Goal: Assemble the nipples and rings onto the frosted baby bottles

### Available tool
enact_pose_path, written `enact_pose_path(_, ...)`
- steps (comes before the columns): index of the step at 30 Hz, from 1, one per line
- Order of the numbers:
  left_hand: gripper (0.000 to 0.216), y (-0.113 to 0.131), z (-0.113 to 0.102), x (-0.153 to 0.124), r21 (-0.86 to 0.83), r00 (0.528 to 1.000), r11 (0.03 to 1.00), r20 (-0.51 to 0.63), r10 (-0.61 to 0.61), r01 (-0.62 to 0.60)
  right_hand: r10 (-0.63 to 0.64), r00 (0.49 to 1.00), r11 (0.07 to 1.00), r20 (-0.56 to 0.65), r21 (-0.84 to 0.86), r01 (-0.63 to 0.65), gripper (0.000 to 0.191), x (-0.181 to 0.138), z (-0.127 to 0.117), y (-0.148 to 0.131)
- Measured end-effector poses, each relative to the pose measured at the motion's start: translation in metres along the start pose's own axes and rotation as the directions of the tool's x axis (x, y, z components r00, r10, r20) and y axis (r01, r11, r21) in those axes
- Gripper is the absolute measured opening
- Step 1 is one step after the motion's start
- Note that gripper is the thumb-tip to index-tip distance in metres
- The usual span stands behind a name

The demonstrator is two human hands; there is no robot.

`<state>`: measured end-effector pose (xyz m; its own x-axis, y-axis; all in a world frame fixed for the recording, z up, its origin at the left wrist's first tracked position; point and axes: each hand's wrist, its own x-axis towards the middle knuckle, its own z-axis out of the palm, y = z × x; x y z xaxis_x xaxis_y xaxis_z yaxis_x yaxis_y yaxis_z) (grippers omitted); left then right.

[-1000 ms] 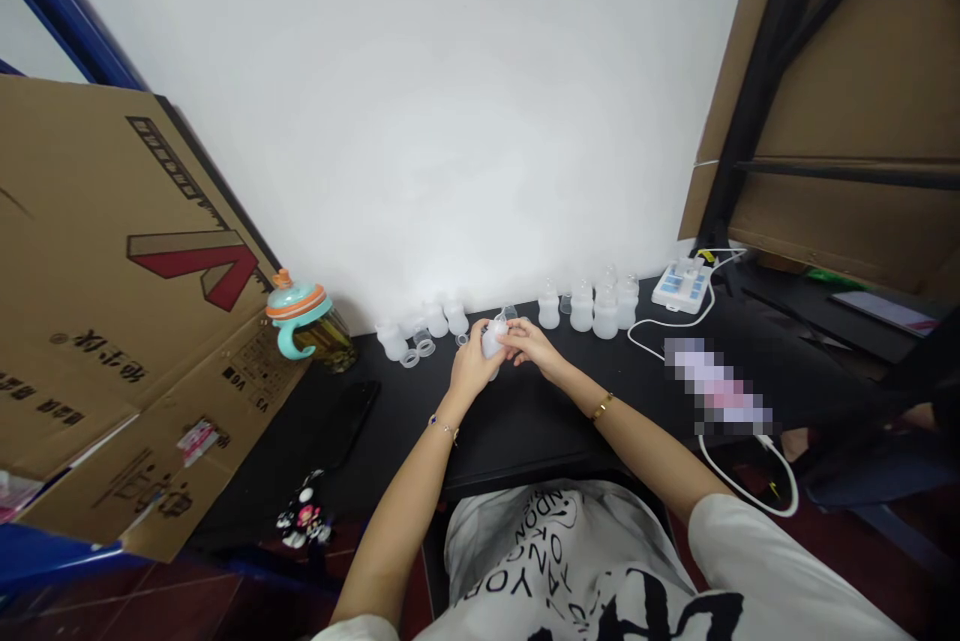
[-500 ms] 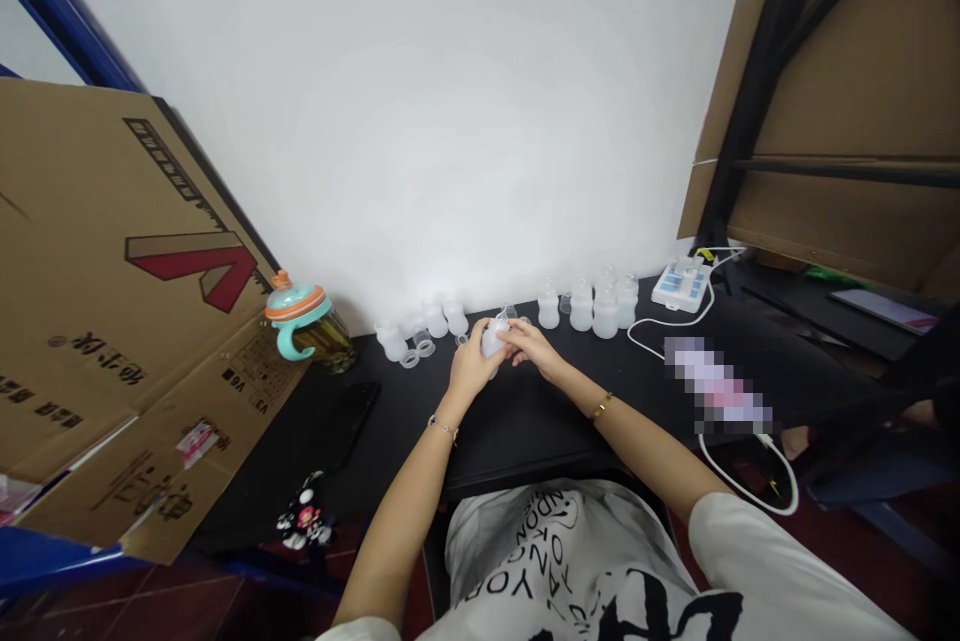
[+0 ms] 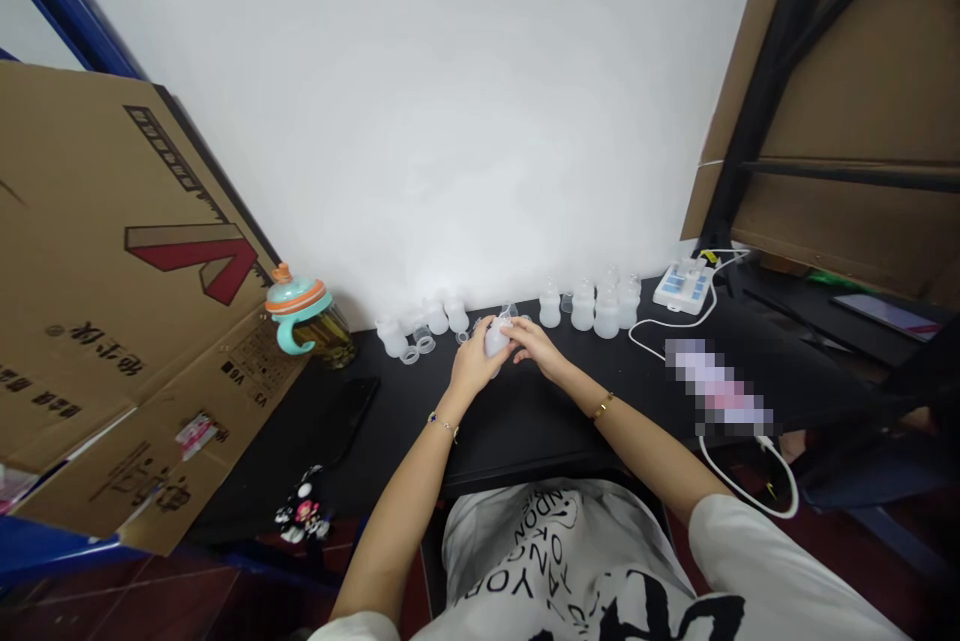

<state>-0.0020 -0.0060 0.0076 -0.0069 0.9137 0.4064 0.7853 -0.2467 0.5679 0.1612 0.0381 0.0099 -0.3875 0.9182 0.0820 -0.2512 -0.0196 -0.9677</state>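
A small milky-white baby bottle (image 3: 495,340) is held above the black desk, its top towards my right hand. My left hand (image 3: 472,363) wraps around the bottle's body. At the top, the fingers of my right hand (image 3: 534,345) are pinched on the collar; the exact grip is partly hidden. Just behind my hands is a clear dome cap (image 3: 509,310). To the left stand several white bottles (image 3: 393,337), with clear screw rings (image 3: 409,355) lying in front of them. Several capped bottles (image 3: 607,311) stand upright on the right, close to the wall.
A teal-lidded jug (image 3: 307,321) and a dark phone (image 3: 352,418) are on the left of the desk (image 3: 517,431), beside a cardboard box (image 3: 90,251). A keychain figure (image 3: 304,511) hangs at the front edge. On the right are a power strip (image 3: 682,287) and white cable.
My right fingers have shifted slightly about the bottle's top. My left hand keeps its hold on the body. The view has tilted a little.
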Motion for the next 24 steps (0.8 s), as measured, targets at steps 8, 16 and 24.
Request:
enact_pose_path(8, 0.069, 0.0006, 0.0003, -0.0002, 0.042, 1.0, 0.999, 0.014, -0.024, 0.024, 0.021, 1.0, 1.0, -0.016, -0.017, -0.021, 0.023, 0.0026, -0.0008, 0.0031)
enact_pose_path(16, 0.07, 0.0045, -0.0011, -0.001, 0.112, 0.997, 0.99, 0.004, -0.083, 0.082, 0.043, 0.999, 0.998, -0.031, -0.034, -0.044, 0.025, 0.0037, -0.0008, 0.0044)
enact_pose_path(24, 0.07, 0.0083, -0.0028, -0.0012, 0.117, 0.996, 0.989, -0.005, -0.086, 0.086, 0.039, 0.999, 0.999, -0.03, -0.033, -0.04, 0.027, 0.0034, -0.0001, 0.0033)
